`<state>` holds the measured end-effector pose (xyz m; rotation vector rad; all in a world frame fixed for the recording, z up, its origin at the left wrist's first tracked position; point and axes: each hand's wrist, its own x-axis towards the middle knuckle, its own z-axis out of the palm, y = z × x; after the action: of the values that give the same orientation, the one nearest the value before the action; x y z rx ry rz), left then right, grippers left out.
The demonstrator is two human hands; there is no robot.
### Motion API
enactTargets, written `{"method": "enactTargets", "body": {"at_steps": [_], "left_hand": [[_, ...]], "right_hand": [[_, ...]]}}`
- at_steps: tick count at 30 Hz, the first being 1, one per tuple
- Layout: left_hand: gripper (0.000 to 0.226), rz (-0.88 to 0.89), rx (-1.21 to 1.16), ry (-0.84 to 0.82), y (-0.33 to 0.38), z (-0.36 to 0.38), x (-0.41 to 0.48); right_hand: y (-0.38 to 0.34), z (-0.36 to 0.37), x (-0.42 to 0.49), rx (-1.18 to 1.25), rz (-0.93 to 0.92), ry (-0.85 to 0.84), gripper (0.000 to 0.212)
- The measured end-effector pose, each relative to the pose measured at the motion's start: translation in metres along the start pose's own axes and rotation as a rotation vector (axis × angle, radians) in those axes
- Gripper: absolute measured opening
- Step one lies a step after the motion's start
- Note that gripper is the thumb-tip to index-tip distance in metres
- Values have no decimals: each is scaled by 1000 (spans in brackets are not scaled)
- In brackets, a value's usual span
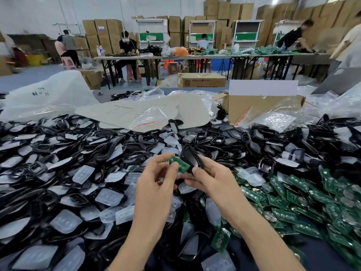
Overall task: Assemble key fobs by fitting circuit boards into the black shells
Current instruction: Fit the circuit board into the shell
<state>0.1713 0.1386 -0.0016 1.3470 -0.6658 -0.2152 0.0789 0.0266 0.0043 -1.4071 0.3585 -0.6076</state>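
Note:
My left hand [156,184] pinches a small green circuit board [178,163] between thumb and fingertips, above the heap. My right hand [211,178] grips a glossy black shell [190,156], tilted, right beside the board. Board and shell touch at their near edges; the board's lower part is hidden behind my fingers. Both hands hover over the middle of the table.
A heap of black shells [78,153] and translucent button pads [84,174] covers the left and centre. Loose green circuit boards [304,202] lie at the right. An open cardboard box [259,108], plastic bags [152,116] and grey card sheets sit behind. People work at far tables.

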Motion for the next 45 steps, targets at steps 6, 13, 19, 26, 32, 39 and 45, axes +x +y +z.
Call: {"method": "enactTargets", "body": {"at_steps": [6, 13, 19, 26, 32, 39, 45], "left_hand": [[18, 13, -31, 30, 1, 0, 2], [20, 35, 0, 21, -2, 0, 1], [21, 26, 6, -11, -3, -3, 3], [20, 52, 87, -13, -4, -3, 3], [13, 172, 233, 57, -3, 0, 1], [16, 222, 284, 77, -4, -1, 0], [21, 144, 202, 74, -2, 0, -3]], "right_hand": [[0, 8, -2, -108, -53, -39, 48], [2, 8, -3, -120, -37, -117, 42], [1, 8, -2, -94, -33, -100, 39], [-1, 10, -4, -55, -34, -101, 37], [-2, 13, -6, -17, -51, -86, 39], [-4, 13, -7, 7, -33, -93, 30], [-6, 13, -9, 12, -23, -109, 28]]}}
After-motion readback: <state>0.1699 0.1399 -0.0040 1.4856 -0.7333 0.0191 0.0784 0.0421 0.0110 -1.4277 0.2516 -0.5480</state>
